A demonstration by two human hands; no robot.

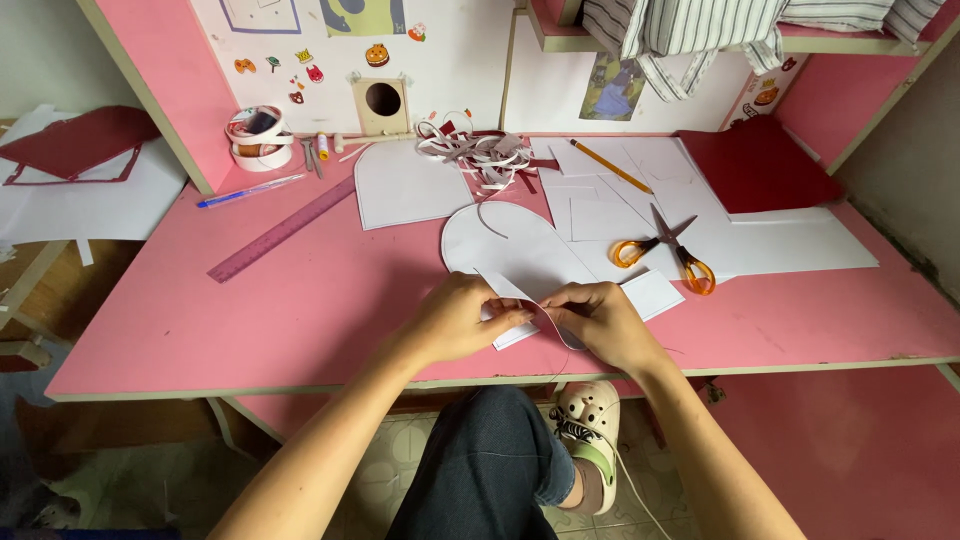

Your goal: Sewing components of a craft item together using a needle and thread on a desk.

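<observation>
My left hand point(462, 318) and my right hand point(600, 322) meet near the front edge of the pink desk point(300, 310). Both pinch a curved white paper piece point(545, 318) that rests on a white rectangular strip point(650, 293). A larger rounded white cut-out point(505, 245) lies just beyond my fingers. Orange-handled scissors point(668, 252) lie to the right of my right hand, apart from it.
A purple ruler point(282, 230), a blue pen point(248, 190), tape rolls point(260, 138), a pile of paper scraps point(480, 152), a pencil point(610, 165), white sheets point(780, 240) and dark red card point(755, 165) are spread on the desk. My knee and shoe show below.
</observation>
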